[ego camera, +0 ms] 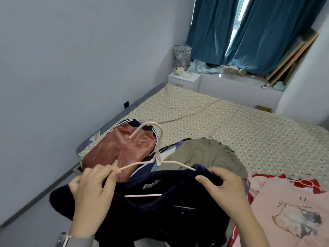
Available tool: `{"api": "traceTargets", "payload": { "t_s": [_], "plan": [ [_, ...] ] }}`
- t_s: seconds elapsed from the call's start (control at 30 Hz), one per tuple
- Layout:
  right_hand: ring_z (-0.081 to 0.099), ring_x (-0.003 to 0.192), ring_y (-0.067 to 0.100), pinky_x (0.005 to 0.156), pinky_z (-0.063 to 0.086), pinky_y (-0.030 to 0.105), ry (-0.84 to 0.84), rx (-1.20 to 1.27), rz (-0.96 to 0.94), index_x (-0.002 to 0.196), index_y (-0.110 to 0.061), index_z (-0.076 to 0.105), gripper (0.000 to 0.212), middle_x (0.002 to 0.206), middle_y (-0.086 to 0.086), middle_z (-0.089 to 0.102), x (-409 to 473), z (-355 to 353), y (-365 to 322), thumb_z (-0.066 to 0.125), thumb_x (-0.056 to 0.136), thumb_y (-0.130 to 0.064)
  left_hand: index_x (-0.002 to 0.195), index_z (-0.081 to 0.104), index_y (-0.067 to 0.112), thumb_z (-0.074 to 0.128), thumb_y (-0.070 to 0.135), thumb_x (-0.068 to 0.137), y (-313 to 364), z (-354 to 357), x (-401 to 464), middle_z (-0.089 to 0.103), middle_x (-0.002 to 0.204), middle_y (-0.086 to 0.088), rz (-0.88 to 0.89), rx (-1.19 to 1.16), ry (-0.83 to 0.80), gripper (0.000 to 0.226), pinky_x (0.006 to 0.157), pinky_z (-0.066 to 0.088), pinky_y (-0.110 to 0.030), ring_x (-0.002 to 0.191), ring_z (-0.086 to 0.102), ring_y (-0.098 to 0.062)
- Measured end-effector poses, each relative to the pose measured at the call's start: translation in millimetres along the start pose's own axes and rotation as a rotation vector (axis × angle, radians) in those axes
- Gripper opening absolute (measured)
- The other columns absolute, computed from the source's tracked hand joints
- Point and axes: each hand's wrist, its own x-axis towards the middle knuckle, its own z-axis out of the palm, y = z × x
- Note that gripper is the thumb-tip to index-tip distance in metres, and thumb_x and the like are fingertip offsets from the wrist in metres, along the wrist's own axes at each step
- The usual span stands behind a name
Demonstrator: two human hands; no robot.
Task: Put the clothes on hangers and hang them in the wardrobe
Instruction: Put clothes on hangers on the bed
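1. The left hand point(92, 189) is seen pinching the bare left shoulder of a thin pale pink wire-style hanger point(154, 157) between thumb and fingertips.
2. The right hand point(222, 186) is clenched on a fold of a dark navy fleece garment point(160, 211), bunched over the hanger's right shoulder.
3. The garment hangs between and below both hands, above the patterned bed point(231, 125); the hanger's lower bar shows through its opening.
4. The fabric is judged soft, thick and limp, moderately light, and prone to sliding off the smooth hanger.
5. Hold is best taken at the neck or shoulder seam, the hanger at its hook base.
6. A rust-brown velvet garment point(124, 148) and an olive-khaki garment point(204, 154) lie beyond the hands; a pink printed cloth point(284, 211) lies right of the right hand.
7. No wardrobe is in view.
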Motion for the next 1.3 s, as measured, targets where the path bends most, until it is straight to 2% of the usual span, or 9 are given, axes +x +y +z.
{"api": "traceTargets", "payload": {
  "t_s": [0.1, 0.17, 0.4, 0.7, 0.8, 0.93, 1.1, 1.2, 1.3],
  "plan": [
    [0.057, 0.074, 0.003, 0.064, 0.037, 0.016, -0.069, 0.006, -0.071, 0.064, -0.035, 0.061, 0.022, 0.074, -0.019, 0.062, 3.9, 13.0, -5.6, 0.071, 0.073, -0.053, 0.087, 0.053, 0.049, 0.029, 0.056, 0.085, -7.3, -20.8, -18.9, 0.060, 0.084, 0.023, -0.071, 0.024, 0.050, 0.026, 0.076, 0.016, -0.030, 0.080, 0.040, 0.002],
    [0.056, 0.077, 0.002, 0.068, 0.038, 0.015, -0.097, 0.022, -0.106, 0.067, -0.033, 0.064, 0.024, 0.077, -0.020, 0.063, 5.1, 22.5, -9.4, 0.068, 0.072, -0.056, 0.088, 0.053, 0.051, 0.028, 0.057, 0.084, -14.6, -34.9, -30.3, 0.060, 0.079, 0.022, -0.116, 0.025, 0.086, 0.025, 0.077, 0.017, -0.031, 0.081, 0.040, 0.003],
    [0.054, 0.080, 0.003, 0.071, 0.038, 0.020, -0.206, 0.018, -0.158, 0.072, -0.027, 0.067, 0.017, 0.069, -0.014, 0.062, 7.0, 59.9, -31.2, 0.077, 0.077, -0.039, 0.086, 0.052, 0.052, 0.029, 0.058, 0.084, -43.9, -67.6, -56.2, 0.059, 0.080, 0.024, -0.217, 0.078, 0.167, 0.024, 0.075, 0.014, -0.027, 0.084, 0.047, -0.007],
    [0.058, 0.075, 0.011, 0.071, 0.042, 0.025, -0.272, 0.065, -0.172, 0.071, -0.019, 0.065, 0.016, 0.071, -0.004, 0.064, 25.9, 132.5, -86.1, 0.079, 0.076, -0.025, 0.084, 0.056, 0.045, 0.030, 0.060, 0.084, -118.0, -93.0, -33.5, 0.062, 0.080, 0.019, -0.301, 0.065, 0.187, 0.030, 0.075, 0.013, -0.024, 0.085, 0.048, 0.000],
    [0.059, 0.075, 0.008, 0.070, 0.042, 0.022, -0.292, 0.103, -0.173, 0.070, -0.024, 0.064, 0.015, 0.070, -0.007, 0.064, 36.4, 167.7, -112.4, 0.078, 0.077, -0.026, 0.068, 0.057, 0.041, 0.030, 0.060, 0.084, -155.5, -105.1, -15.9, 0.063, 0.080, 0.018, -0.329, 0.045, 0.195, 0.037, 0.075, 0.013, -0.024, 0.086, 0.048, 0.003],
    [0.055, 0.072, 0.007, 0.064, 0.036, 0.017, -0.285, 0.132, -0.199, 0.062, -0.034, 0.054, 0.027, 0.071, -0.017, 0.059, 51.3, 222.9, -149.4, 0.076, 0.077, -0.029, 0.067, 0.057, 0.042, 0.031, 0.061, 0.084, -209.8, -124.9, 12.3, 0.063, 0.079, 0.019, -0.342, 0.029, 0.213, 0.036, 0.078, 0.017, -0.028, 0.084, 0.049, 0.002],
    [0.053, 0.072, 0.005, 0.066, 0.037, 0.019, -0.264, 0.156, -0.165, 0.059, -0.034, 0.052, 0.028, 0.067, -0.017, 0.059, 62.9, 284.5, -184.8, 0.075, 0.076, -0.031, 0.068, 0.059, 0.043, 0.032, 0.062, 0.083, -266.0, -145.2, 43.8, 0.063, 0.081, 0.022, -0.339, 0.032, 0.204, 0.036, 0.082, 0.019, -0.029, 0.085, 0.049, -0.003],
    [0.056, 0.075, 0.013, 0.068, 0.040, 0.030, -0.269, 0.146, -0.114, 0.062, -0.031, 0.057, 0.024, 0.067, -0.010, 0.059, 71.8, 310.8, -193.5, 0.076, 0.076, -0.032, 0.069, 0.058, 0.046, 0.033, 0.062, 0.083, -289.9, -149.0, 65.0, 0.063, 0.081, 0.022, -0.334, 0.039, 0.181, 0.033, 0.080, 0.018, -0.027, 0.087, 0.051, -0.006],
    [0.054, 0.071, 0.015, 0.066, 0.041, 0.032, -0.279, 0.114, -0.084, 0.059, -0.030, 0.053, 0.028, 0.063, -0.007, 0.056, 87.7, 327.7, -194.8, 0.075, 0.076, -0.036, 0.071, 0.060, 0.047, 0.037, 0.060, 0.082, -309.3, -144.0, 89.2, 0.064, 0.081, 0.022, -0.312, -0.007, 0.148, 0.029, 0.089, 0.026, -0.034, 0.089, 0.056, -0.008]
  ]
}}
